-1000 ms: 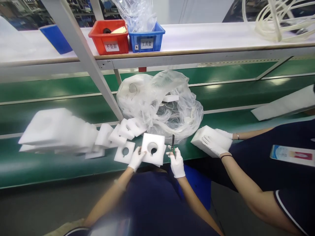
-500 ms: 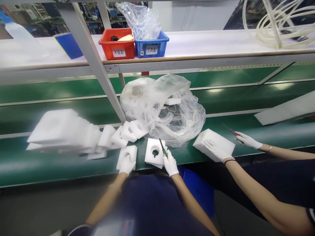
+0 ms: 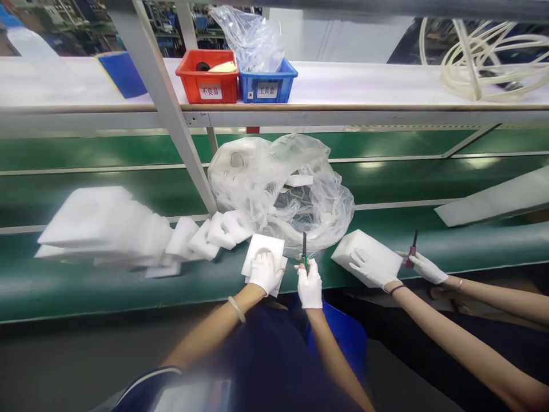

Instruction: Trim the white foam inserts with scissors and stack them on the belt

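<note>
My gloved left hand [image 3: 265,272] grips a square white foam block [image 3: 253,250], its fingers at the block's central hole. Beneath it, partly hidden, other foam pieces [image 3: 281,276] show at the right edge. Just to the right, my gloved right hand [image 3: 310,286] is closed around the green handle of a utility knife [image 3: 304,246], with its dark blade pointing away from me. The knife is apart from the foam.
Several foam blocks [image 3: 98,217] sit at left. Behind my hands lies a clear plastic bag [image 3: 300,149]. At right, a co-worker's gloved hands hold a foam block [image 3: 360,246] and a red cutter [image 3: 412,252]. Red [image 3: 209,80] and blue bins [image 3: 274,86] stand on the shelf.
My left hand has moved right with a foam block, onto the other pieces. My right hand and the knife have shifted right, off the foam. The co-worker's cutter now points upward.
</note>
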Demonstrator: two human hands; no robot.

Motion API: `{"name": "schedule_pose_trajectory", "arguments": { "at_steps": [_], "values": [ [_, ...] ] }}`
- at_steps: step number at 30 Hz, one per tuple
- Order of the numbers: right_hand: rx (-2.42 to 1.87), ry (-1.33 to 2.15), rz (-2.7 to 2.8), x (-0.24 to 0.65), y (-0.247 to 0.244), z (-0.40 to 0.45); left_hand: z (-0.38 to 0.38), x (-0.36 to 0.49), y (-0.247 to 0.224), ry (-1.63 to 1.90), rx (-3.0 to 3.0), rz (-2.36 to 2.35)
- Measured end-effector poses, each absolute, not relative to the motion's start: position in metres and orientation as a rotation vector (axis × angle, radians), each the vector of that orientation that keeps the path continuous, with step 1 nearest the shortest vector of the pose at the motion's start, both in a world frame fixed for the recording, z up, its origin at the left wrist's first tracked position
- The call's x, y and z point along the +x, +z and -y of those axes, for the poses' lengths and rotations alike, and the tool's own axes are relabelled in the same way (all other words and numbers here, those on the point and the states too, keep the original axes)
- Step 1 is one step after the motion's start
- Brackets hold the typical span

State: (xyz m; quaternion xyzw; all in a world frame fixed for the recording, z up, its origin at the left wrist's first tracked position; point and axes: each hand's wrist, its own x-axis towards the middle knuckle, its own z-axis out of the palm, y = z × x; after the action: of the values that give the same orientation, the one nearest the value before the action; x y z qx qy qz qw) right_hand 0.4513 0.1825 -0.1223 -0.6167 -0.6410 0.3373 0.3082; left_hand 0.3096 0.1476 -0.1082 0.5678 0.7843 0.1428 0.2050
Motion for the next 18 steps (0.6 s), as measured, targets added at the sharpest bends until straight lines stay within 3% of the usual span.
{"name": "schedule_pose_trajectory", "arguments": {
  "at_steps": [5,10,18],
  "values": [
    [-1.657,0.940,1.814,0.444,-0.129,-0.174,-0.159,0.235,-0.128,0.622,1.471,-2.494],
    [-1.638,0.971,1.850,0.436,-0.132,-0.166,-0.211,0.137,-0.140,0.422,1.133,-2.739],
    [-1.625,1.026,1.917,0.429,-0.124,-0.171,-0.256,0.150,-0.177,0.414,0.941,-2.695]
  ]
}}
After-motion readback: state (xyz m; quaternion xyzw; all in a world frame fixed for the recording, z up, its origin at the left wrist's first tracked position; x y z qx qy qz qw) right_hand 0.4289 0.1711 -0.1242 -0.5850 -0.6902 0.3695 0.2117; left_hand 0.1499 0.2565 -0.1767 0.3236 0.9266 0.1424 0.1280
